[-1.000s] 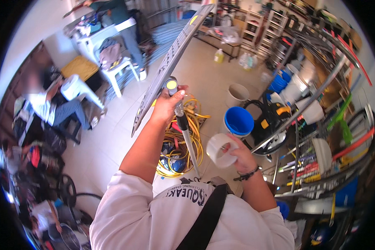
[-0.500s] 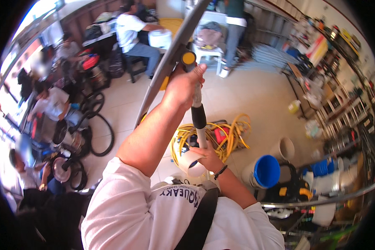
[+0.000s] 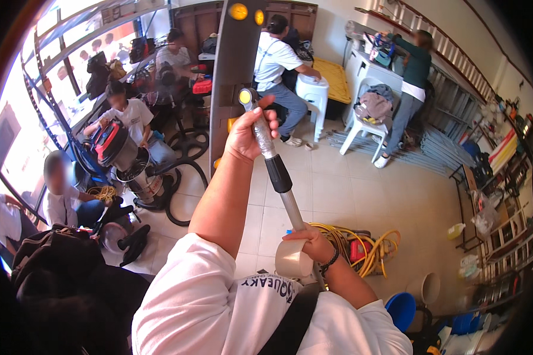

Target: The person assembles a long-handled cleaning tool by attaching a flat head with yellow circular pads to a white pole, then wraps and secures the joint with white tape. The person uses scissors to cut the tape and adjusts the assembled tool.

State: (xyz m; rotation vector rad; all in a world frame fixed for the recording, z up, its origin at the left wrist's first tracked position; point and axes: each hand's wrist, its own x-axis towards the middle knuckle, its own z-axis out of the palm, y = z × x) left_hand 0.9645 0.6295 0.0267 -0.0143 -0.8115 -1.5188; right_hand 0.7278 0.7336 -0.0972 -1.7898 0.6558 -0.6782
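a grey pole is slanting through the middle of the frame, its yellow-capped end pointing toward the upper centre and a black collar sitting midway. just above that collar, clear wrapping is covering the shaft. the left hand is curling around this wrapped stretch, its fingers looking fairly loose. at lower centre, the right hand is holding a wide tape roll while resting against the lower shaft; whether its hidden fingers are also closing around the pole, one cannot tell.

the step in hand is seemingly one of steadying the pole with the tape roll kept ready beside it. the next move is probably calling for a firm left hold, so that the right hand is free to handle the roll.

a tall grey panel is standing beside the capped end; contact is hard to judge. right of the right hand, yellow cable is lying coiled on the floor, and a blue bucket is showing at lower right. farther out, a co-worker is sitting at upper centre, and another person is standing at upper right.
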